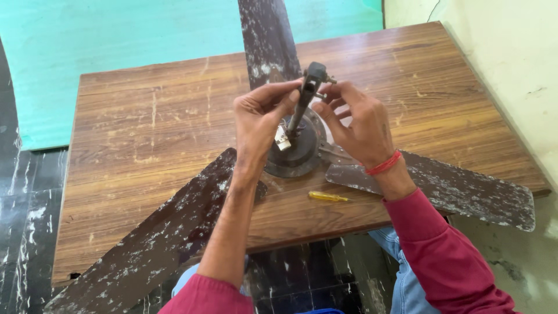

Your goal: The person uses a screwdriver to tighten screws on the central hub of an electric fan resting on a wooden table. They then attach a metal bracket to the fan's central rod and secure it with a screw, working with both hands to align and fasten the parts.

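Observation:
A dark brown ceiling fan lies on a wooden table (145,134), its round motor hub (302,152) near the middle. A grey down rod (304,99) rises tilted from the hub. My left hand (260,119) grips the rod near its top end. My right hand (356,122) pinches a small metal pin or bolt sticking out of the rod's top. Three worn blades spread out: one toward the lower left (157,244), one to the right (459,189), one toward the far side (267,38).
A yellow-handled screwdriver (327,197) lies on the table close to its front edge, just below the hub. A teal sheet (116,35) lies behind the table. A pale wall (511,70) runs along the right. Dark marble floor (23,203) shows at left.

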